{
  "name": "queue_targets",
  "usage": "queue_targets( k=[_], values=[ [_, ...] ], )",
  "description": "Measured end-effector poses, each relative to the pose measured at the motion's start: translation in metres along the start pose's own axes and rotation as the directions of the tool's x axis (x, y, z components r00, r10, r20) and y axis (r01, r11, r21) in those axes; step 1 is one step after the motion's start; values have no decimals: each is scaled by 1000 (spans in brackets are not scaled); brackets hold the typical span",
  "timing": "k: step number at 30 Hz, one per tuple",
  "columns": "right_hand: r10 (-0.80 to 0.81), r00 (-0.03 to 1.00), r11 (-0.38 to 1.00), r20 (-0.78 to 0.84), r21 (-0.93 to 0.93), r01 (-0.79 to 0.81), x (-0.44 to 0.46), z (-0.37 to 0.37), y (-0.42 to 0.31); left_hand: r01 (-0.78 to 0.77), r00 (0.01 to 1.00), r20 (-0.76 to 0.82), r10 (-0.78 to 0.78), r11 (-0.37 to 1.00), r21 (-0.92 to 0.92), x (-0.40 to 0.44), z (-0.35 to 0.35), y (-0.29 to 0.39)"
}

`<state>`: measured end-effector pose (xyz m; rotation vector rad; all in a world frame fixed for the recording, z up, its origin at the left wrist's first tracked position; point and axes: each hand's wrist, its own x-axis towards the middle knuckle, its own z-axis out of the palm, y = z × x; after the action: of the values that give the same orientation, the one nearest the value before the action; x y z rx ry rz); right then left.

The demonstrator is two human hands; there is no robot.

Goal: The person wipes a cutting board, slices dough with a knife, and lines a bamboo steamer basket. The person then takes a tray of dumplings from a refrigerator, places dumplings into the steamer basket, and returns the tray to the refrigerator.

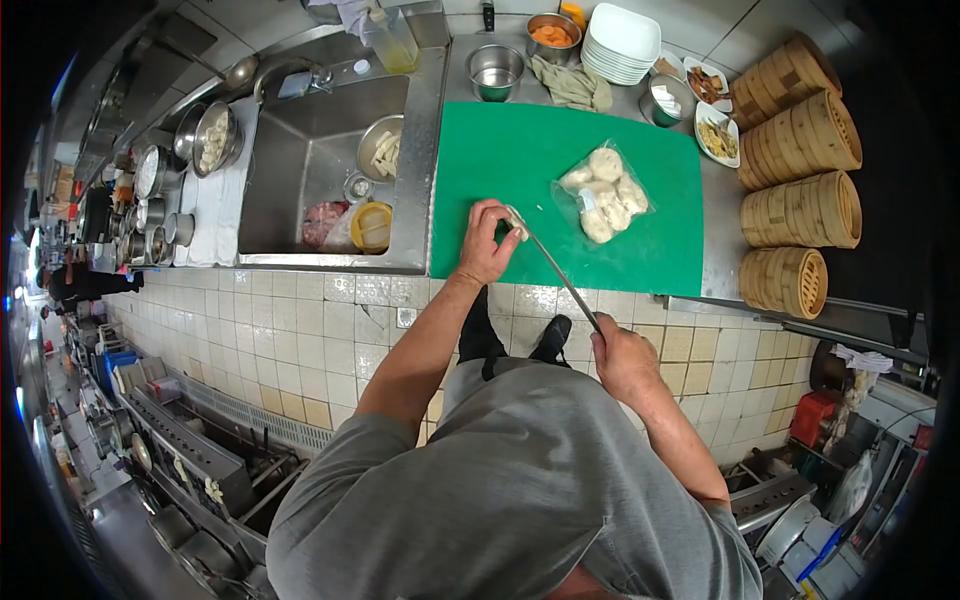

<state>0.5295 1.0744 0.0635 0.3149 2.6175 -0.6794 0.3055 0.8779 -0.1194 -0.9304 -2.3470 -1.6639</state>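
My right hand [625, 358] is closed round the handle of a knife [562, 275], in front of the green cutting board [480, 140]. Its blade, seen nearly edge-on, slants up and left over the board. At the blade's tip, my left hand [488, 243] curls its fingers and thumb round a small whitish food piece [516, 222]. Blade and piece meet or nearly meet; I cannot tell which. Farther right on the board lies a clear plastic bag [603, 193] of several round white food lumps.
Left of the board is a steel sink [320, 130] with a bowl [380, 150], raw meat [324, 222] and a yellow-rimmed container [371, 227]. Behind stand a steel pot [495, 72], a cloth [572, 84] and stacked white plates [622, 45]. Bamboo steamers [800, 210] line the right side.
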Motion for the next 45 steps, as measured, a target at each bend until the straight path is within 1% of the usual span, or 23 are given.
queue_targets(
  k=[6, 8, 10, 12, 14, 16, 21, 23, 30, 32, 38, 42, 45],
  values=[
    [4, 1000, 1000, 1, 1, -4, 0, 3, 3, -18, 1000, 10, 17, 1000, 23, 1, 0, 3],
    [3, 1000, 1000, 24, 3, -3, 1, 0, 1, -14, 1000, 10, 14, 1000, 25, 1, 0, 4],
    [-5, 1000, 1000, 31, 6, 5, 3, 3, 1, -48, 999, 11, 47, 997, 54, 3, -1, 5],
    [-14, 999, 1000, 37, 8, 13, 6, 4, 1, -47, 999, 9, 46, 998, 47, 3, -1, 5],
    [-9, 996, 999, 84, -30, 12, 11, 4, 0, -46, 999, 5, 46, 998, 41, 3, 0, 6],
    [-2, 995, 999, 97, -35, 5, 17, 7, 0, -58, 998, -25, 59, 997, 42, 4, 0, 8],
    [18, 991, 999, 136, -48, -11, 30, 12, -2, -48, 999, -1, 48, 998, 43, 4, 0, 5],
    [48, 985, 998, 164, -57, -39, 34, 9, -7, -48, 999, 4, 48, 997, 52, 4, -1, 7],
    [37, 985, 997, 168, -70, -25, 52, 10, -11, -41, 999, 2, 41, 997, 58, 6, -2, 10],
    [4, 989, 998, 149, -66, 6, 57, 13, -9, -39, 999, 0, 39, 998, 51, 6, -2, 9],
    [-19, 990, 998, 140, -54, 27, 79, 24, -5, -48, 999, -1, 48, 997, 55, 7, -1, 8],
    [-4, 991, 999, 137, -35, 9, 95, 22, -13, -22, 1000, -3, 22, 999, 38, 6, 0, 8],
    [-48, 993, 998, 108, -39, 53, 113, 35, -9, -11, 1000, -5, 11, 999, 30, 7, -1, 9]
  ],
)
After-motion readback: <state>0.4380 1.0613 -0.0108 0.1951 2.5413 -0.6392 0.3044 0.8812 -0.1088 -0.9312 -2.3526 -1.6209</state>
